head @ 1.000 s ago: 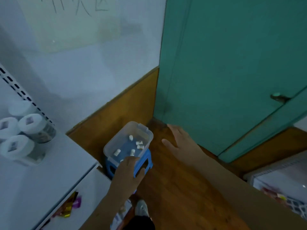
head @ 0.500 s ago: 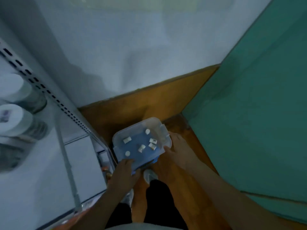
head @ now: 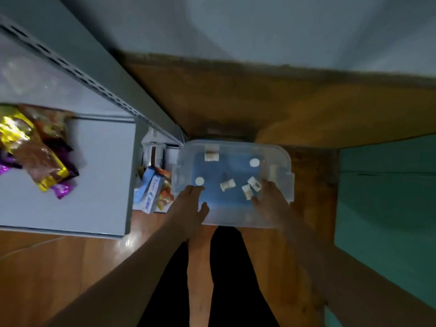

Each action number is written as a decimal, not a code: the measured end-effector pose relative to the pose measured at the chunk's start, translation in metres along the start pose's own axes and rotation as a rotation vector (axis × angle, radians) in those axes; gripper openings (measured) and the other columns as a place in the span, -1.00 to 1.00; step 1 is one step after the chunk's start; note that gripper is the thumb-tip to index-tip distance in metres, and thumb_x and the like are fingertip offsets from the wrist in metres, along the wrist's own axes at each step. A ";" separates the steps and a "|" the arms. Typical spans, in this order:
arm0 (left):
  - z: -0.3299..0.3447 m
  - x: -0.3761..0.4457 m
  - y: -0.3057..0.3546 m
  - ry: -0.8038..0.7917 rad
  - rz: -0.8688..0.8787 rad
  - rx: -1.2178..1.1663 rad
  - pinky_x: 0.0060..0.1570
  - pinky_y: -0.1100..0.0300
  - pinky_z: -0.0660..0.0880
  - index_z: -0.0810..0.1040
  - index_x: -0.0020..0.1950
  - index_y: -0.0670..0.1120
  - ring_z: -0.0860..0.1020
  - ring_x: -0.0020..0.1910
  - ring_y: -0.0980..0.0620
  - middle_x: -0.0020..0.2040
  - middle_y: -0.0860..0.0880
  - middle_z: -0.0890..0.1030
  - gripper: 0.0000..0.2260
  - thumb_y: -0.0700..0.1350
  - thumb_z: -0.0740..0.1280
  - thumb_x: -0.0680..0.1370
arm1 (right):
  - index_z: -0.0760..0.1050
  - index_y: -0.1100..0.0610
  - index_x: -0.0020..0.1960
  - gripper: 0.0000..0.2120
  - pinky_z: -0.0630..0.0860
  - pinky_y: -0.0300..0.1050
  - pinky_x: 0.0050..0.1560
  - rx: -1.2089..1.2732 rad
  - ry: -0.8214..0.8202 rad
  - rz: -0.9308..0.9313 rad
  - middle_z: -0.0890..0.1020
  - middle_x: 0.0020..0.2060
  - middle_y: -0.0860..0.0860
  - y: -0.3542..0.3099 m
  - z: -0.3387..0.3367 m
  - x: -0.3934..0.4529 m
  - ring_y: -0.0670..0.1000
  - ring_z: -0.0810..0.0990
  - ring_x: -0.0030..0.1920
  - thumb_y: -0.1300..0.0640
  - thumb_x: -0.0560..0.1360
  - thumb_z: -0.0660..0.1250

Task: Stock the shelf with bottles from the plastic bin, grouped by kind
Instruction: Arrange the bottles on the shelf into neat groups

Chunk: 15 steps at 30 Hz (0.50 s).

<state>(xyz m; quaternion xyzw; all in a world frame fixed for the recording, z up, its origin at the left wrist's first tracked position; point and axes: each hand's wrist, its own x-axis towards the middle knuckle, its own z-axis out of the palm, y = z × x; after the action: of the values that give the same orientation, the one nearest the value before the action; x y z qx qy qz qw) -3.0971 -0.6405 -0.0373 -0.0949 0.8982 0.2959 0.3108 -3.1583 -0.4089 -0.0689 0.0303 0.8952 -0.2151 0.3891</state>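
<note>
Wood floor, tight corner by shelf [head: 70, 142]. Plastic bin [head: 286, 161] dead center, bottles [head: 227, 184] loose inside. Your left hand [head: 188, 204] at 7, right hand [head: 271, 204] at 5, both clamped on near rim, probably for balanced lift.

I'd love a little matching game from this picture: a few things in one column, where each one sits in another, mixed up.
Things:
1. small white bottles
2. shiny snack packets
3. left hand
4. green door

Places:
a. at the near-left rim of the plastic bin
b. far right of the view
c. on the grey shelf
d. inside the plastic bin

Pairs: 1-d, 2-c, 3-a, 4-b
</note>
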 end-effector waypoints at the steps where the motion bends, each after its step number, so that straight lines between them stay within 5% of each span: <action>1: 0.012 0.016 -0.004 -0.006 -0.022 0.019 0.18 0.02 0.46 0.38 0.44 -0.14 0.50 0.24 -0.15 0.32 -0.14 0.45 -0.57 -0.08 0.30 0.59 | 0.26 0.20 0.47 -0.49 0.39 0.00 0.27 -0.035 -0.019 -0.007 0.45 0.31 0.19 0.007 0.011 0.017 0.19 0.47 0.29 0.12 0.58 0.30; 8: 0.083 0.111 -0.036 -0.115 -0.262 0.154 0.18 -0.04 0.45 0.15 0.55 -0.07 0.51 0.19 -0.29 0.41 -0.21 0.23 -0.44 -0.09 0.26 0.59 | 0.33 0.19 0.36 -0.65 0.44 0.01 0.15 -0.326 -0.037 0.009 0.42 0.25 0.20 0.054 0.071 0.108 0.22 0.48 0.22 0.21 0.59 0.21; 11: 0.098 0.133 -0.050 -0.129 -0.370 0.085 0.12 0.00 0.47 0.31 0.45 -0.06 0.53 0.12 -0.28 0.30 -0.20 0.31 -0.56 -0.13 0.28 0.58 | 0.39 0.30 0.20 -0.78 0.40 0.06 0.08 -0.320 0.025 -0.040 0.42 0.15 0.30 0.066 0.084 0.128 0.31 0.47 0.14 0.31 0.55 0.21; 15: 0.096 0.144 -0.060 -0.079 -0.408 -0.048 0.00 0.12 0.52 0.55 0.18 -0.06 0.57 0.06 -0.20 0.17 -0.19 0.49 -0.74 -0.20 0.31 0.50 | 0.36 0.24 0.25 -0.75 0.36 -0.01 0.17 -0.363 0.009 -0.024 0.44 0.21 0.21 0.063 0.083 0.133 0.22 0.50 0.19 0.20 0.60 0.20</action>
<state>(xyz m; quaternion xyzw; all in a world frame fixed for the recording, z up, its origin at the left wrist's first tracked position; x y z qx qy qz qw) -3.1409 -0.6302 -0.2146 -0.2707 0.8403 0.2515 0.3968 -3.1795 -0.4012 -0.2361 -0.0500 0.9214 -0.0546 0.3816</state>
